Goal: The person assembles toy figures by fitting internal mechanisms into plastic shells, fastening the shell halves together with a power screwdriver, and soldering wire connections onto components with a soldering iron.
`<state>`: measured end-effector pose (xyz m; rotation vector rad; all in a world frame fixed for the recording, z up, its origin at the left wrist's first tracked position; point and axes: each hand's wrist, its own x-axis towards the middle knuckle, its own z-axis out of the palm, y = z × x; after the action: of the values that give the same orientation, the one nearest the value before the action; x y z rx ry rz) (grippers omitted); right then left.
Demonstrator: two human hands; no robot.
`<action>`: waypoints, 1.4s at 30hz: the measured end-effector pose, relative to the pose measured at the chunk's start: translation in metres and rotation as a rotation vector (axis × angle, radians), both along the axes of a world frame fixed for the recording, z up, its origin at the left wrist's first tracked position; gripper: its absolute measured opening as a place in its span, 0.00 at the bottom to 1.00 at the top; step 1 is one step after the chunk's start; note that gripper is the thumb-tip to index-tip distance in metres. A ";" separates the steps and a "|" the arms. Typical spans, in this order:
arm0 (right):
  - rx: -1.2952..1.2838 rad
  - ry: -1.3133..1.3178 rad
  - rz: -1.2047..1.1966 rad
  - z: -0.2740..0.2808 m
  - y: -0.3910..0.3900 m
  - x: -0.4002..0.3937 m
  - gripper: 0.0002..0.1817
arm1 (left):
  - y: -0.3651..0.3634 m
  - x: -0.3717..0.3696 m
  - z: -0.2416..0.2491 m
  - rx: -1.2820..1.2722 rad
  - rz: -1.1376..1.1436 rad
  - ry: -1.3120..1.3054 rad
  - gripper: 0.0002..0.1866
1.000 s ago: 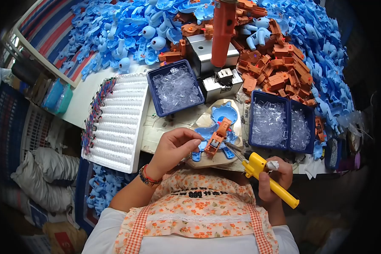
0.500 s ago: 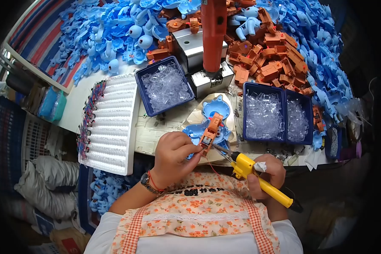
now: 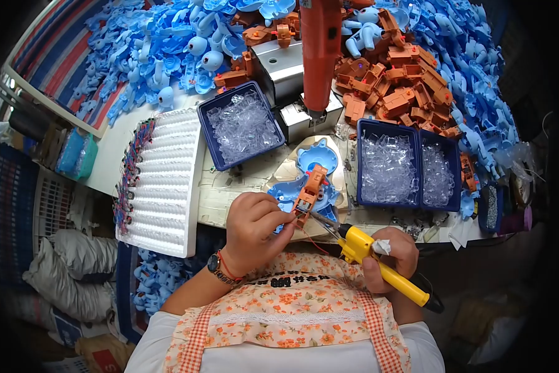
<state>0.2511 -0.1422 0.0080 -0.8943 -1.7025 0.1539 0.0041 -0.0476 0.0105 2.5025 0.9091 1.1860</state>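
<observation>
My left hand (image 3: 259,227) is closed in a pinch at the lower end of an orange plastic housing (image 3: 314,184). The housing lies over light blue shell parts (image 3: 317,158) set in a pale fixture (image 3: 282,172). A thin red wire (image 3: 315,247) hangs from its lower end. My right hand (image 3: 392,258) is wrapped round a yellow soldering iron (image 3: 402,285), whose metal tip meets the housing's lower part, close to my left fingertips. The exact contact point is too small to tell.
A red electric screwdriver (image 3: 320,56) hangs above the fixture, before a metal box (image 3: 279,65). Blue bins (image 3: 215,144) of clear parts stand either side. A white foam tray (image 3: 161,180) with wired parts lies left. Orange housings (image 3: 397,102) and blue parts (image 3: 143,50) are heaped behind.
The hanging red screwdriver has swung slightly to the right and down. The red wire's loop has shifted a little. Both hands remain almost in place.
</observation>
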 end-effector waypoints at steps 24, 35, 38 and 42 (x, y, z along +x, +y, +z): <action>0.014 -0.040 0.013 0.005 0.005 -0.002 0.18 | 0.000 0.001 0.001 0.010 -0.003 0.004 0.07; 0.013 -0.022 0.014 0.004 0.005 -0.002 0.18 | 0.001 0.001 0.000 0.014 0.005 0.008 0.06; 0.027 -0.041 0.020 0.005 0.006 -0.002 0.17 | 0.001 0.001 -0.001 0.013 0.006 0.009 0.06; 0.013 -0.022 0.009 0.005 0.005 -0.003 0.17 | 0.000 0.002 0.000 0.016 0.009 0.010 0.06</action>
<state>0.2479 -0.1374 0.0131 -0.8814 -1.7268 0.1396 0.0064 -0.0473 0.0101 2.5217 0.9186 1.1883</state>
